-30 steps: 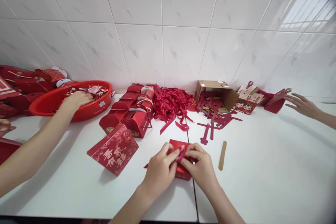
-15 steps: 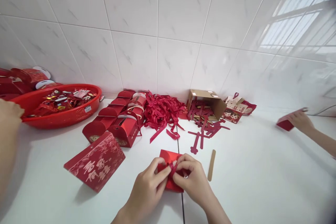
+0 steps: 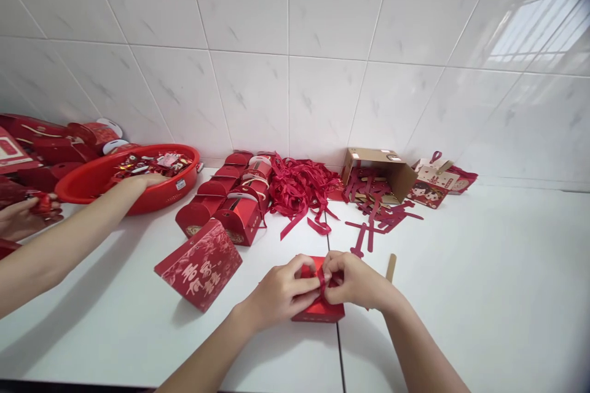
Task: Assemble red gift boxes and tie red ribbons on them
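Observation:
A small red gift box point(image 3: 318, 314) sits on the white table in front of me, close to the seam. Across its top runs a dark red ribbon point(image 3: 321, 281), pinched between the fingertips of both hands. My left hand point(image 3: 283, 291) is closed on the ribbon from the left side, and my right hand point(image 3: 354, 279) is closed on it from the right. Fingers cover part of the ribbon and the box top. Partly behind my right wrist lies a flat wooden stick point(image 3: 391, 267). To the left a red printed card box point(image 3: 203, 267) stands tilted.
Red gift boxes point(image 3: 239, 218) stand in rows behind, beside a heap of ribbons point(image 3: 299, 187). A cardboard box point(image 3: 403, 181) spills dark red sticks point(image 3: 371, 227). At left, another person's arm point(image 3: 83, 245) reaches into a red basket point(image 3: 74, 187); their other hand point(image 3: 27, 215) holds small red packets.
The view has shifted left. Both my hands stay at the ribbon, with the box turned slightly. Another person's arm now reaches into the basket; the hand with a red item at far right is gone.

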Motion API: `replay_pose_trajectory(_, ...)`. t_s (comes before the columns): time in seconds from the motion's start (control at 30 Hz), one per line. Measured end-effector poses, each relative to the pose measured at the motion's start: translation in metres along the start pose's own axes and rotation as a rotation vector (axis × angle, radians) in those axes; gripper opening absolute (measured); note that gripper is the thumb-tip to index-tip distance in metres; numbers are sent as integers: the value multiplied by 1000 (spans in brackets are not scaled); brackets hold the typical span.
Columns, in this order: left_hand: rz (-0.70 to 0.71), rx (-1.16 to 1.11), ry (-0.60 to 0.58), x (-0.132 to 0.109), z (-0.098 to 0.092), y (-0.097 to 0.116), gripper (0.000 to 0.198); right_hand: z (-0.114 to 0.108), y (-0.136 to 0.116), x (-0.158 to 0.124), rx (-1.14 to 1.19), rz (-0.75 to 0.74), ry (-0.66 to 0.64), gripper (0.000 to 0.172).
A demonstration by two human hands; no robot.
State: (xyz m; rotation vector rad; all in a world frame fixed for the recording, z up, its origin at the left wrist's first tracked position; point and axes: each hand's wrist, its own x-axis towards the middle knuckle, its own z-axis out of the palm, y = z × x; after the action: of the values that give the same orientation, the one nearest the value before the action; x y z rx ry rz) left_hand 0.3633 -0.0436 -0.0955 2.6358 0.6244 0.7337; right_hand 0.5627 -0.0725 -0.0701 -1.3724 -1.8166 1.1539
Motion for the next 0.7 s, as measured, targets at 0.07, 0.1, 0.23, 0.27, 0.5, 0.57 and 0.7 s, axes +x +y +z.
replay_pose_trajectory(0.07,-5,-102,-10,3,-1,-5,19,-1,0,3,0,3,-31,10)
replay_pose_trajectory(0.1,-11,-148,-10,4,-2,-7,18,-1,0,5,-3,-1,-38,11)
replay_pose_trajectory(0.23,-49,-295,-30,10,-5,-15,16,-1,-1,7,-37,-17,-37,12)
replay_pose_trajectory(0.27,-66,-320,-44,11,-6,-17,16,-1,-2,7,-48,-18,-37,12)
replay_pose_trajectory(0.5,-165,-467,-15,11,1,-23,15,2,0,5,-61,-22,-60,11)
replay_pose_trajectory(0.57,-183,-488,5,9,4,-24,12,3,2,5,-49,-16,-63,13)
replay_pose_trajectory(0.7,-216,-436,29,7,-2,-19,11,2,3,1,-64,-24,-3,15)
